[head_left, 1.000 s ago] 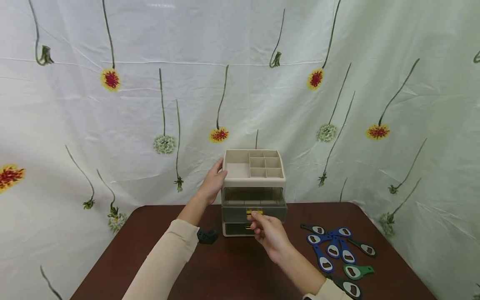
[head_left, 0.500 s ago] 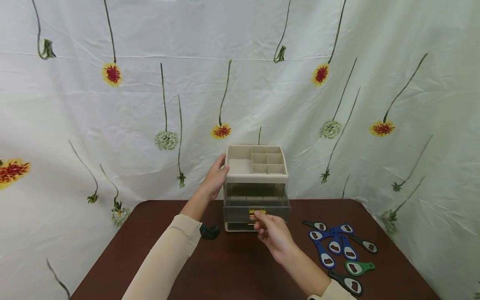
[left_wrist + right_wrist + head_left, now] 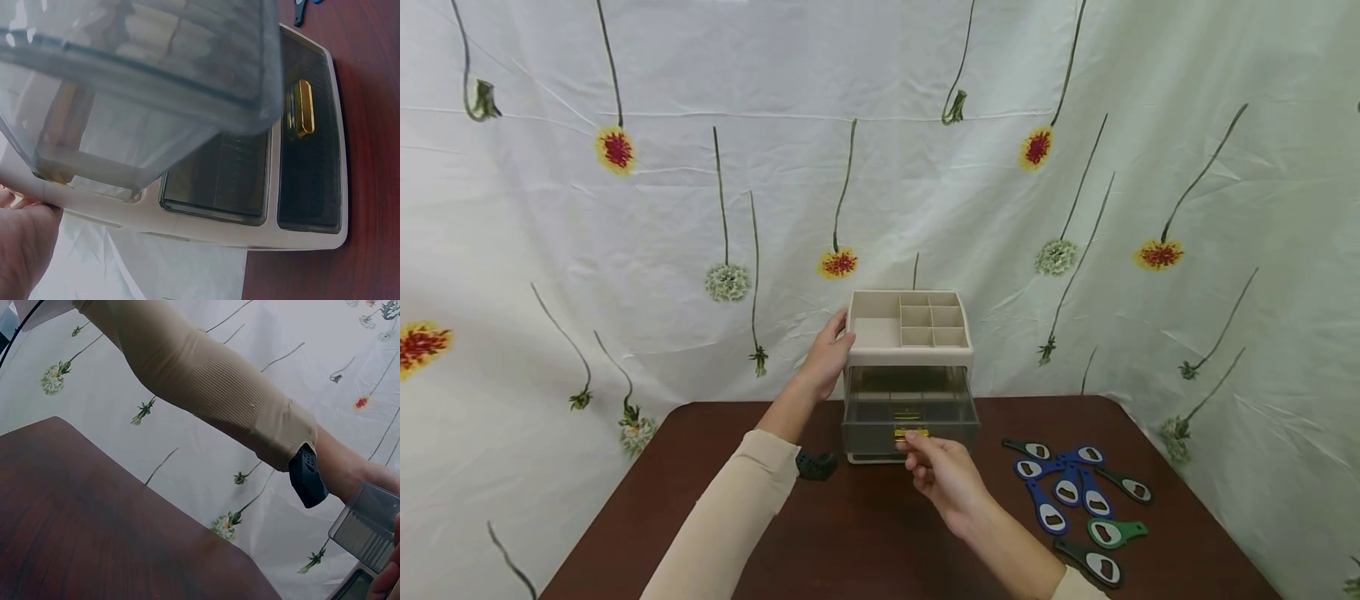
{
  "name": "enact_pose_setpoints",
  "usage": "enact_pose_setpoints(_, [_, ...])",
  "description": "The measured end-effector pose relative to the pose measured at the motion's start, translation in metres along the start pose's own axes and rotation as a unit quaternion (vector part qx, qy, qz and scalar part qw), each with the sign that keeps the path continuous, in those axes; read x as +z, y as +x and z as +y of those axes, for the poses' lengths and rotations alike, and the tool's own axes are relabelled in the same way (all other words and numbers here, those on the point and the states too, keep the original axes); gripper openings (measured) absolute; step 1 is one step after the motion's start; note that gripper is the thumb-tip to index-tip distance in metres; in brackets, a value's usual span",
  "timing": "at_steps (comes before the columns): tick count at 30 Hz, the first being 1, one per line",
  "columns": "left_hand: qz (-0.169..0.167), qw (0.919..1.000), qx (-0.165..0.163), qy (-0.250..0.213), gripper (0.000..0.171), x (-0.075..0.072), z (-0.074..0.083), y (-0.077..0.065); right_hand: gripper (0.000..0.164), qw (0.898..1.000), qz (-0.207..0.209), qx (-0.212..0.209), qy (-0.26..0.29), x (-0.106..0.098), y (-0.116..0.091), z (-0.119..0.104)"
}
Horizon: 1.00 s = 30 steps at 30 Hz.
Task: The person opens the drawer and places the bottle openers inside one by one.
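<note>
Wears a dark device (image 3: 307, 478) at the cuff of the cream left sleeve (image 3: 726, 508). Rests the left hand (image 3: 826, 360) against the left side of the cream organizer (image 3: 910, 357), with the thumb apart at the top edge and the fingers extended along the wall; cannot tell the exact set of the far fingertips. Has the organizer upright at the back of the dark red table (image 3: 850, 542), with its clear top drawer (image 3: 871, 439) out over the lower drawers. Pinches the drawer's gold handle (image 3: 912, 431) between thumb and forefinger of the right hand (image 3: 951, 483), with the other fingers loosely curled beneath. Has nine bottle openers (image 3: 1067, 492) farther right: five blue, three black, one green.
</note>
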<state>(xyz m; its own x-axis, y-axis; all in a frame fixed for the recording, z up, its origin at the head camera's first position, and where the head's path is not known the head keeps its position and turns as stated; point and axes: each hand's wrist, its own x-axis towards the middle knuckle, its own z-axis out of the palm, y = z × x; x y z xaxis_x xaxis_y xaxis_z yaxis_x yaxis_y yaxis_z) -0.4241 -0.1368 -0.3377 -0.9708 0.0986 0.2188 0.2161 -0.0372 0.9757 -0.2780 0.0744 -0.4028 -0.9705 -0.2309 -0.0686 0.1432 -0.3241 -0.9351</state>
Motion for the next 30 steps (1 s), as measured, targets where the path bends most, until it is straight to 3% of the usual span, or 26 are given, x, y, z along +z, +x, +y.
enact_pose_setpoints(12, [0.002, 0.9999, 0.005, 0.011, 0.059, 0.0034, 0.0086, 0.0024, 0.025, 1.0, -0.004, -0.004, 0.003, -0.0035, -0.0042, -0.0035])
enact_pose_setpoints(30, [0.011, 0.9996, -0.011, 0.023, 0.059, 0.0028, 0.0044, -0.0038, 0.031, 1.0, -0.019, 0.015, -0.006, -0.0029, -0.0097, 0.0004])
